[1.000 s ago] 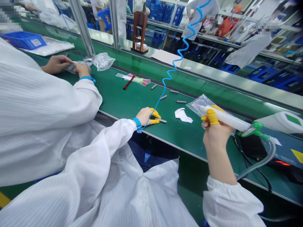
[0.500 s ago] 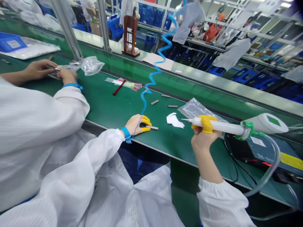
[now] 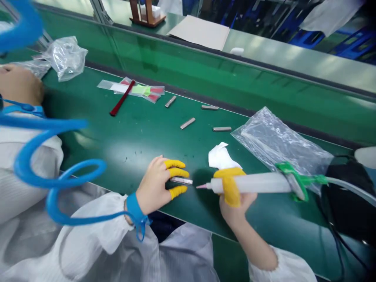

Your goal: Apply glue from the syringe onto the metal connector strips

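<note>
Left hand (image 3: pixel 155 184): lay low over the worktop (image 3: pixel 141 133), its yellow-covered fingers (image 3: pixel 178 172) spread to either side of a small metal bar; whether they pinched it could not be told. This posture presumably steadied the piece.
Metal bar (image 3: pixel 181 180): rested on the worktop within the fork of finger and thumb, one end protruding to the right, probably so that its upper face stayed uncovered.
Right hand (image 3: pixel 235 207): pinched the dispensing syringe from around the front of its barrel, a forward grip likely chosen for control of the tip.
Dispensing syringe (image 3: pixel 261 183): was held nearly level, its pink nozzle (image 3: pixel 201 187) just beside the bar's free end, without evident contact.
Clear hose (image 3: pixel 349 184): trailed to the right from the green cap (image 3: pixel 289 178), an arrangement that left the nozzle side unobstructed.
White tissue (image 3: pixel 223 156): lay crumpled just beyond the syringe, within easy reach.
Four loose bars (image 3: pixel 222 129): lay apart from one another toward the green barrier (image 3: pixel 188 66), seemingly set back to free the near area.
Blue wrist strap (image 3: pixel 134 207): encircled the left wrist and joined a coiled cord (image 3: pixel 88 220), probably as a grounding lead.
</note>
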`<state>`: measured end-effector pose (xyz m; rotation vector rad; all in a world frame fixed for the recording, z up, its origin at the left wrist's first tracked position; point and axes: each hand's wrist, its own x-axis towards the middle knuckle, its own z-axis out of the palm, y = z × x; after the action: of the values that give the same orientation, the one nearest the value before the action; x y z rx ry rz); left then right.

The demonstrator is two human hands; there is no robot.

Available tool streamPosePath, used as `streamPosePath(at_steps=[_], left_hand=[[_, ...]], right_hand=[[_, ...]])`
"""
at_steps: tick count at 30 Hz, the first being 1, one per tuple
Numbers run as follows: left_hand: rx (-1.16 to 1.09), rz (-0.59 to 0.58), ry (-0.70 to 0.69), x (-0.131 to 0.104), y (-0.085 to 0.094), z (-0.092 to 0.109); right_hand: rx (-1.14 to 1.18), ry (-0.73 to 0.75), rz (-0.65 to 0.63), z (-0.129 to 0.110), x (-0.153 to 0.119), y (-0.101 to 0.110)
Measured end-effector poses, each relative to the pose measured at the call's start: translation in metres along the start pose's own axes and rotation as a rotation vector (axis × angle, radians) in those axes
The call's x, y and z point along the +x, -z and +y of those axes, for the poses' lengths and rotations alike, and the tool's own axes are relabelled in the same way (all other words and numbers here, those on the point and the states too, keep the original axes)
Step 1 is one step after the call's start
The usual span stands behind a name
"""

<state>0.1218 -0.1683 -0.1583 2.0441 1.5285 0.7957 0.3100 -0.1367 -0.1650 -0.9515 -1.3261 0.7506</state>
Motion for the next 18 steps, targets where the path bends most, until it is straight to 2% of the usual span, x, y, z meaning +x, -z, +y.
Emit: streamPosePath(at_steps=[6,12,15,18], left_hand=[[-0.012,0.067,0.018,-0.001,-0.009,0.015],[-0.073,0.118,0.064,-0.001,-0.009,0.021],[-0.071,0.118,0.069,-0.001,-0.009,0.023],[-0.05,0.103,0.069,0.0,-0.01,0.023]], right_hand=[[-0.089,0.035,-0.093,0.002,-0.015,0.009],[-0.266,0.158,-0.156,-0.011,-0.013,0.007],[-0.262,0.116,-0.196,-0.015,-0.012,0.006],[-0.307,0.091,-0.214,-0.009,-0.018,0.014]])
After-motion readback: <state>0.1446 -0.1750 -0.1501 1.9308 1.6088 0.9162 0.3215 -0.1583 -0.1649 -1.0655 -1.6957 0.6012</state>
